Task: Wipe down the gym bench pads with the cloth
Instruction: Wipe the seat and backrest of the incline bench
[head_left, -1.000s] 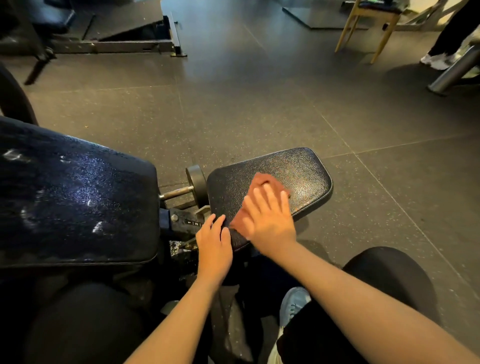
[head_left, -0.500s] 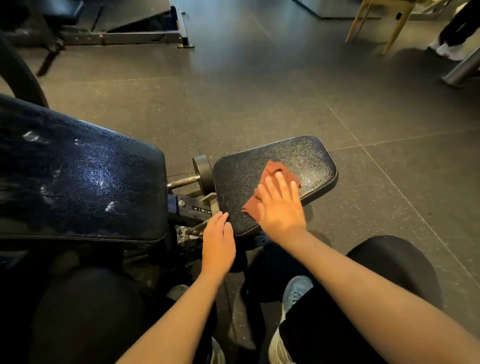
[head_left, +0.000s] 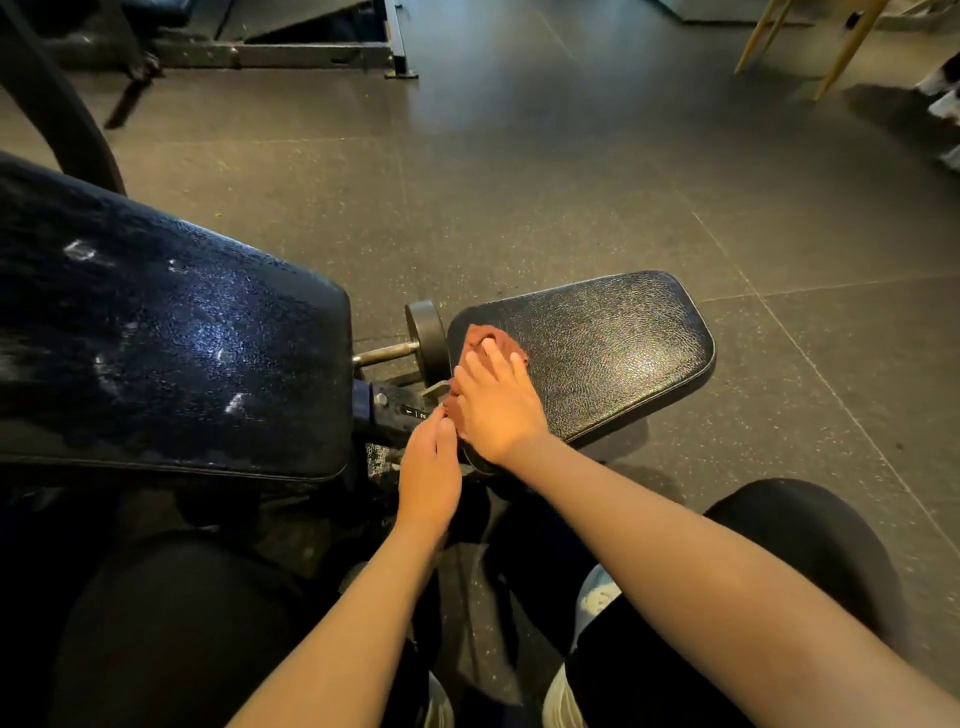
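Flat fingers (head_left: 494, 358) of my right hand (head_left: 498, 415) press the cloth (head_left: 480, 335) at the seat pad (head_left: 613, 343) edge, left hand (head_left: 428, 467) slack; I risk snagging the bracket (head_left: 400, 408).

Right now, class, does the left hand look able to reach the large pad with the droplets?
Probably yes. The left hand is right beside the large pad; only the low hinge bracket lies between. The right hand presses the cloth on the small pad.

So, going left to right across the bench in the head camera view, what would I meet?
First the large back pad → round black knob → reddish cloth under the right hand → small seat pad.
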